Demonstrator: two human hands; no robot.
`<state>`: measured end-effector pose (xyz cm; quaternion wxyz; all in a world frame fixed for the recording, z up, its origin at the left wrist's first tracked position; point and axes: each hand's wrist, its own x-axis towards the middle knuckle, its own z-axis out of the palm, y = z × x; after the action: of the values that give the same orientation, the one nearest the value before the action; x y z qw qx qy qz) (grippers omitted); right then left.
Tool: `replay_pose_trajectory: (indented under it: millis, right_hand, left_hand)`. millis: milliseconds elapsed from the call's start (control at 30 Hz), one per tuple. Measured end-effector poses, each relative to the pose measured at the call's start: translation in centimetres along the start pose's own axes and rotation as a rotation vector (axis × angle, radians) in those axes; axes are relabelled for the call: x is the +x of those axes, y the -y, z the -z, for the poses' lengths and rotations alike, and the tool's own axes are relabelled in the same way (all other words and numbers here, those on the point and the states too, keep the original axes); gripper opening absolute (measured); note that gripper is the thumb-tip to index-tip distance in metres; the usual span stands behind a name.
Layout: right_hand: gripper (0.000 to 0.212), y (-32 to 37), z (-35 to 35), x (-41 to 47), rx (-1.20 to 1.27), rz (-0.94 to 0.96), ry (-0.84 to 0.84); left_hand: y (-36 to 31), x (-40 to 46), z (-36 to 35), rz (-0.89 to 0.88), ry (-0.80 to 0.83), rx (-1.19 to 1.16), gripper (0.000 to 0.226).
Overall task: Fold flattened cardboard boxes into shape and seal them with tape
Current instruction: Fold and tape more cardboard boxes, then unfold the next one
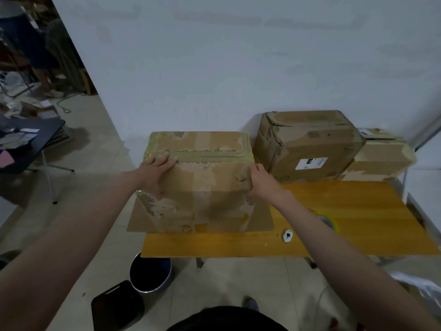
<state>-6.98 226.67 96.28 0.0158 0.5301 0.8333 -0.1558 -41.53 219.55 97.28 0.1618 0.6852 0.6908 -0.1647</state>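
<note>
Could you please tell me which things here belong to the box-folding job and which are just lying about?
Job: cardboard box held by left hand and right hand; tape roll; finished boxes.
Lying about: white gadget, bin, side table.

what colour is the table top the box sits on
Yellow-orange wood grain: the table top under the box, seen in the head view, the only one.

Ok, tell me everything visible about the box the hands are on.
The box is worn brown cardboard, already folded into shape, standing on the front left part of the yellow wooden table. Its top seam carries yellowish tape, and torn paper patches mark its faces. Two bottom flaps splay outward onto the table. The left hand lies flat on its top left edge; the right hand grips its right edge. Another box stands just beside it.
</note>
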Motion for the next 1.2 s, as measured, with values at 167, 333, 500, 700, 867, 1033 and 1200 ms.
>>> replay_pose_trajectory:
  millis: [167, 333, 500, 700, 867, 1033, 1200]
  right_hand:
    - [0.078, 0.5, -1.1, -0.7, -0.085, -0.041, -0.036]
    - [0.093, 0.0, -0.9, -0.5, 0.0, -0.034, 0.024]
    - [0.114, -2.0, 0.6, -1.3, 0.197, -0.049, 0.052]
    - [0.095, -7.4, 1.6, -4.1, 0.205, -0.153, -0.048]
    - [0.078, -14.5, 1.8, -7.7, 0.179, -0.288, -0.11]
    - [0.071, -21.9, -0.5, -10.8, 0.165, -0.41, -0.069]
    - [0.06, -27.4, -4.5, -11.3, 0.183, -0.421, 0.04]
  left_hand:
    - [-0.6, -0.1, -0.8, 0.029, -0.019, 0.046, 0.14]
    - [-2.8, 0.2, -0.2, 0.064, -0.02, 0.006, 0.138]
    - [-8.3, 0.3, 2.0, -0.106, -0.214, -0.076, 0.113]
    - [-19.5, 1.8, 5.3, -0.254, -0.38, -0.051, 0.091]
    - [-28.8, 4.0, 5.2, -0.334, -0.381, -0.017, 0.084]
    - [-35.6, 6.2, 2.0, -0.355, -0.274, -0.019, 0.077]
    - [-38.6, 8.2, -2.9, -0.294, -0.154, -0.062, 0.067]
